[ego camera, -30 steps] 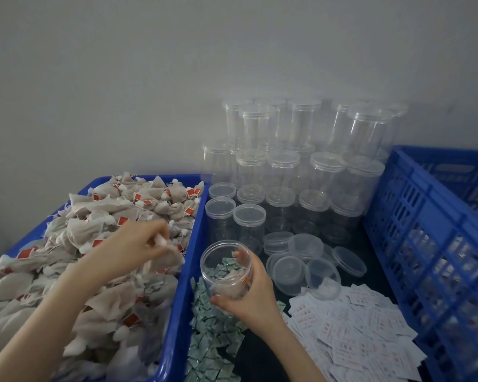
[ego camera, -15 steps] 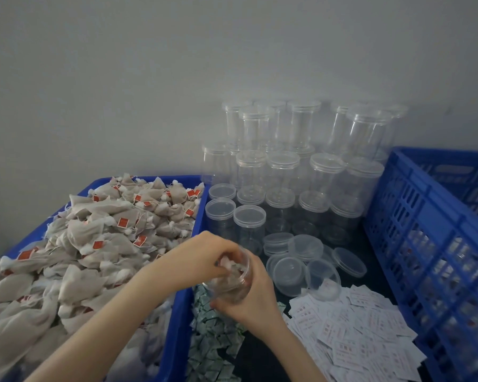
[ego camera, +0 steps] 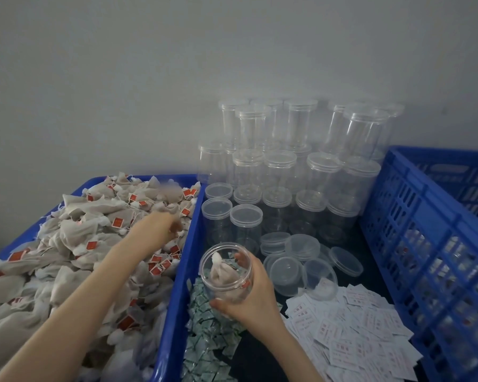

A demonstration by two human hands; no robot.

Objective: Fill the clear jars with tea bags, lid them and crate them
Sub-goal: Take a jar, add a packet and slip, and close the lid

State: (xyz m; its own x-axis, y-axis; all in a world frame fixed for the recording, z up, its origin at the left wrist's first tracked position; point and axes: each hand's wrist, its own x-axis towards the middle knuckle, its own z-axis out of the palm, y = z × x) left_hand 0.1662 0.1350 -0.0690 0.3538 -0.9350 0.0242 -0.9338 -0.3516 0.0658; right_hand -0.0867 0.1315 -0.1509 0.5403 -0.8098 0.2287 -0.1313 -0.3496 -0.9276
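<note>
My right hand [ego camera: 253, 296] grips an open clear jar [ego camera: 226, 271], tilted toward me, with a tea bag [ego camera: 221, 272] inside it. My left hand [ego camera: 160, 226] reaches into the blue tub [ego camera: 174, 299] heaped with beige tea bags [ego camera: 75, 244] that carry red tags; its fingers are blurred, curled down on the pile, and whether they hold a bag is unclear. Loose clear lids [ego camera: 301, 260] lie just beyond the held jar.
Several empty lidded clear jars [ego camera: 295, 172] are stacked against the wall. A blue slatted crate [ego camera: 425, 244] stands on the right. Green sachets [ego camera: 207, 334] lie under the held jar, and white paper labels [ego camera: 359, 326] are spread at the front right.
My left hand left the jar's mouth and moved back left onto the tea bag pile. A tea bag now sits in the jar, which my right hand kept holding.
</note>
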